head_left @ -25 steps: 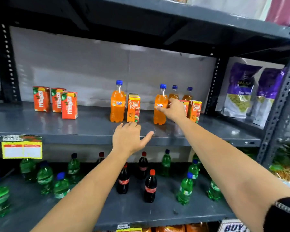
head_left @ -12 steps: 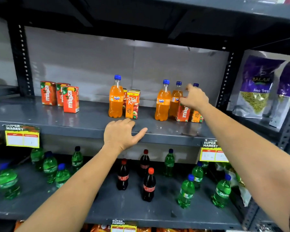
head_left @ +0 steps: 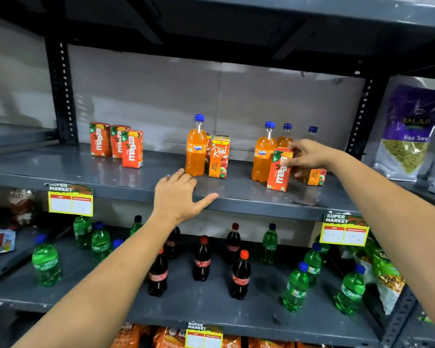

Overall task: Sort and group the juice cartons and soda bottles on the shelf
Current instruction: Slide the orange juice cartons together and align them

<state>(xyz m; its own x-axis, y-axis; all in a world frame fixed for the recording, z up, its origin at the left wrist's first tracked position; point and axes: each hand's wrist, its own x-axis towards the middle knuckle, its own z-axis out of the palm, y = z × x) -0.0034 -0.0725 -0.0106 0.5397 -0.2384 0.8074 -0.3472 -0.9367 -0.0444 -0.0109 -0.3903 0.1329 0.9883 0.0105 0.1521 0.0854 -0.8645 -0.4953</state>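
On the grey middle shelf (head_left: 86, 169), three red Maaza cartons (head_left: 117, 144) stand grouped at the left. An orange Fanta bottle (head_left: 196, 149) and a Real apple carton (head_left: 219, 158) stand in the middle. At the right are three more Fanta bottles (head_left: 263, 156). My right hand (head_left: 309, 155) grips the top of a red Maaza carton (head_left: 278, 172) in front of them; another Real apple carton (head_left: 317, 177) sits behind my hand. My left hand (head_left: 180, 199) rests flat and open on the shelf's front edge.
The lower shelf holds dark cola bottles (head_left: 202, 259) in the middle and several green Sprite bottles (head_left: 47, 262) on both sides. Purple snack bags (head_left: 409, 136) fill the bay to the right. Price tags (head_left: 70, 200) hang from the shelf edges. A black upright post (head_left: 359, 121) stands behind my right hand.
My right hand came down from the bottle tops and closed on the red Maaza carton, pulling it forward. The left hand stayed on the shelf edge.
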